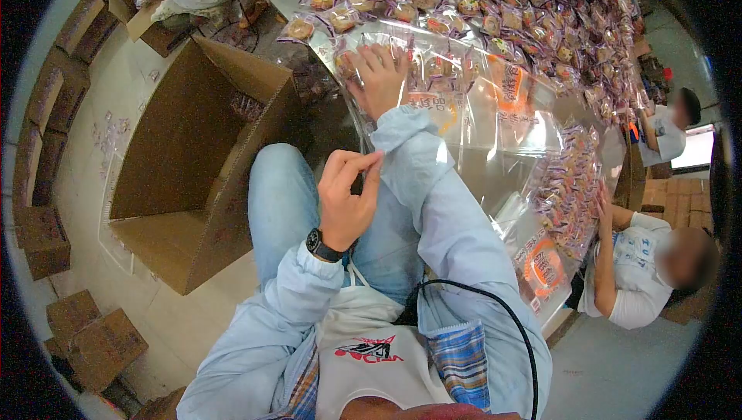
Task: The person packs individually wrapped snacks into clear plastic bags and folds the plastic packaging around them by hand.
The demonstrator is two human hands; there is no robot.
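Observation:
My left hand (348, 197), with a black watch on its wrist, is above my thigh. Its thumb and fingertips are pinched together beside my right sleeve, close to the edge of the clear plastic; what they hold, if anything, I cannot make out. Further forward, my right hand (378, 80) lies with fingers spread on a clear plastic bag (506, 122) with orange and white print. Small packets show at the bag's far end. Beyond it, a great heap of wrapped pastry packets (510, 10) covers the table. A filled bag of packets (568, 188) lies to the right.
An open cardboard box (193, 165) stands at my left, with a packet inside. More cartons (97, 339) line the left wall. On the right, one co-worker (634, 273) touches the filled bag; another (665, 130) is further back. A black cable (502, 304) crosses my right sleeve.

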